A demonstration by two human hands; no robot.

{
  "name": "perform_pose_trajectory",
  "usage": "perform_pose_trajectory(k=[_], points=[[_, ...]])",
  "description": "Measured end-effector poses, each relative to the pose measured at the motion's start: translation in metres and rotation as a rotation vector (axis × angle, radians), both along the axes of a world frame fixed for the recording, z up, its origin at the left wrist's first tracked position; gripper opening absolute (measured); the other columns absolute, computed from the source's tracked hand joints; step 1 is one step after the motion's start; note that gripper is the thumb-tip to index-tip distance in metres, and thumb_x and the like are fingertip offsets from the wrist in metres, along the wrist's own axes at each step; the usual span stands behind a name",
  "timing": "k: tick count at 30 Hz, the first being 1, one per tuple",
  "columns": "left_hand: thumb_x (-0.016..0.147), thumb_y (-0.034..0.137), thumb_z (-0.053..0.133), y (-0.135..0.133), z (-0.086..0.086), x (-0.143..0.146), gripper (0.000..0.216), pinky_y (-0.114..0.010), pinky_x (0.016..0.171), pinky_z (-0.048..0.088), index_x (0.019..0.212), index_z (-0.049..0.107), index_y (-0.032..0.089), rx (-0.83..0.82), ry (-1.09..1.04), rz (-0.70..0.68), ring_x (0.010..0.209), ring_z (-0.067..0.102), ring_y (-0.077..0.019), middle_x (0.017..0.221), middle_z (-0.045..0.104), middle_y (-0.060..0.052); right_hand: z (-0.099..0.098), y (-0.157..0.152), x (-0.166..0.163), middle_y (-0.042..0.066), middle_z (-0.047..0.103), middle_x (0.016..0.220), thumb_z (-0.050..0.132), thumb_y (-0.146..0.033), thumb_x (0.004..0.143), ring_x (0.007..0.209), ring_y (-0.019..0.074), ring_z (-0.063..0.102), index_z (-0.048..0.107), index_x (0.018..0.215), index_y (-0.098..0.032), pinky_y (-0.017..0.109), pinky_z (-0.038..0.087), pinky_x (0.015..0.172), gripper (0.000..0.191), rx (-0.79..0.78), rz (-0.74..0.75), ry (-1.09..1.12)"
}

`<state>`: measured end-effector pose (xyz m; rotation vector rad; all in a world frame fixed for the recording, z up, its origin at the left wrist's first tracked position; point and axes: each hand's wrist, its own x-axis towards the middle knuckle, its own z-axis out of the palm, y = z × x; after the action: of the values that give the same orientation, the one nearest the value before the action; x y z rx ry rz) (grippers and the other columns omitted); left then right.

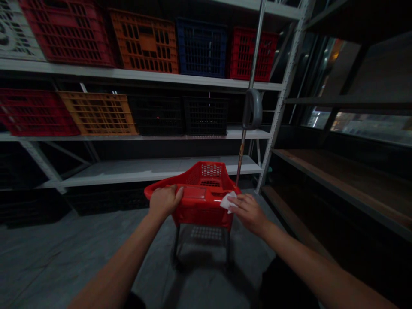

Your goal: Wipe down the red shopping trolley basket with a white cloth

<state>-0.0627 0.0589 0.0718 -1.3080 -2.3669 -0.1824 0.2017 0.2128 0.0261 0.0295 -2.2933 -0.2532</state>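
Note:
A small red shopping cart [206, 216] stands in front of me on the floor, its handle end facing me. My left hand [164, 201] is closed around the left part of its handle [195, 192]. At the handle's right end, my right hand [250, 211] pinches a crumpled white cloth or tissue [228, 201], which lies against the red plastic. A metal pole [255, 51] with a grey loop grip [252, 109] rises from the cart's right side. The cart's basket [210, 171] has perforated walls; its floor is mostly hidden.
A white metal rack [161, 174] spans the back, holding plastic crates: red [69, 32], orange [146, 43], blue [202, 48], yellow [99, 112] and black [206, 116] among them. Wooden shelves [341, 171] run along the right side. Grey concrete floor [80, 257] lies below.

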Motion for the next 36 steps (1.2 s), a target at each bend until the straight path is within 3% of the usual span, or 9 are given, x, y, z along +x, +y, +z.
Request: perform_pose_trajectory(k=[6,12,14,17,20,22,28,32,36], points=[[0.085,0.047,0.012,-0.002,0.002,-0.001,0.060,-0.035,0.067,0.037,0.085,0.062,0.014,-0.001,0.008,-0.007,0.073,0.062,-0.0259,0.075,0.067,-0.013,0.017,-0.037,-0.050,0.006,0.056,0.120,0.045,-0.023,0.088,0.104,0.0220,0.046,0.058,0.109,-0.023,0.040,0.031,0.089,0.024,-0.035,-0.043,-0.154],[0.085,0.047,0.012,-0.008,0.001,-0.015,0.058,-0.033,0.064,0.037,0.083,0.061,0.016,-0.023,0.013,-0.041,0.072,0.062,-0.0247,0.075,0.067,-0.012,0.010,-0.015,-0.017,0.005,0.058,0.119,0.044,-0.020,0.089,0.107,0.0198,0.047,0.060,0.103,-0.025,0.040,0.025,0.089,0.022,-0.067,-0.031,-0.146],[0.085,0.047,0.011,-0.009,0.000,-0.018,0.058,-0.032,0.064,0.037,0.084,0.061,0.016,-0.034,0.027,-0.033,0.072,0.062,-0.0242,0.075,0.067,-0.011,0.010,-0.003,0.001,0.005,0.060,0.116,0.044,-0.019,0.089,0.105,0.0187,0.049,0.060,0.101,-0.024,0.039,0.024,0.088,0.021,-0.141,-0.091,-0.122],[0.085,0.047,0.010,-0.008,-0.002,-0.018,0.059,-0.032,0.066,0.037,0.087,0.060,0.016,-0.033,0.036,-0.023,0.073,0.062,-0.0240,0.076,0.067,-0.010,0.015,0.010,0.016,0.006,0.064,0.103,0.044,-0.022,0.088,0.098,0.0180,0.053,0.060,0.095,-0.020,0.036,0.025,0.086,0.017,-0.316,-0.295,-0.039],[0.085,0.047,0.010,-0.007,-0.002,-0.016,0.060,-0.033,0.067,0.037,0.088,0.061,0.016,-0.022,0.037,-0.028,0.072,0.062,-0.0242,0.075,0.067,-0.011,0.022,0.014,0.013,0.008,0.064,0.101,0.041,-0.025,0.089,0.097,0.0192,0.053,0.057,0.094,-0.018,0.035,0.025,0.084,0.018,-0.433,-0.494,0.113],[0.085,0.047,0.011,-0.006,-0.001,-0.015,0.060,-0.033,0.067,0.037,0.087,0.062,0.016,-0.018,0.034,-0.027,0.072,0.062,-0.0244,0.074,0.067,-0.011,0.023,0.011,0.005,0.009,0.063,0.102,0.039,-0.025,0.089,0.097,0.0201,0.053,0.056,0.093,-0.017,0.035,0.026,0.083,0.019,-0.459,-0.528,0.118],[0.085,0.046,0.011,-0.008,0.000,-0.014,0.059,-0.034,0.069,0.036,0.088,0.062,0.016,0.000,0.031,-0.009,0.074,0.062,-0.0248,0.075,0.067,-0.012,0.024,-0.011,-0.023,0.007,0.065,0.091,0.035,-0.022,0.091,0.086,0.0185,0.056,0.053,0.091,-0.018,0.032,0.029,0.081,0.019,-0.501,-0.459,-0.067],[0.085,0.045,0.011,-0.008,0.000,-0.014,0.058,-0.034,0.069,0.036,0.088,0.062,0.016,0.003,0.031,-0.002,0.074,0.062,-0.0243,0.076,0.068,-0.011,0.040,-0.026,-0.051,0.008,0.066,0.081,0.036,-0.025,0.090,0.076,0.0187,0.060,0.052,0.094,-0.018,0.030,0.034,0.074,0.019,-0.468,-0.466,-0.305],[0.085,0.045,0.011,-0.008,-0.001,-0.015,0.058,-0.033,0.070,0.036,0.087,0.061,0.017,-0.002,0.033,-0.012,0.074,0.062,-0.0229,0.077,0.068,-0.010,0.060,-0.028,-0.091,0.014,0.066,0.089,0.040,-0.018,0.086,0.079,0.0208,0.061,0.056,0.096,-0.012,0.026,0.036,0.063,0.019,-0.554,-0.402,-0.544]])
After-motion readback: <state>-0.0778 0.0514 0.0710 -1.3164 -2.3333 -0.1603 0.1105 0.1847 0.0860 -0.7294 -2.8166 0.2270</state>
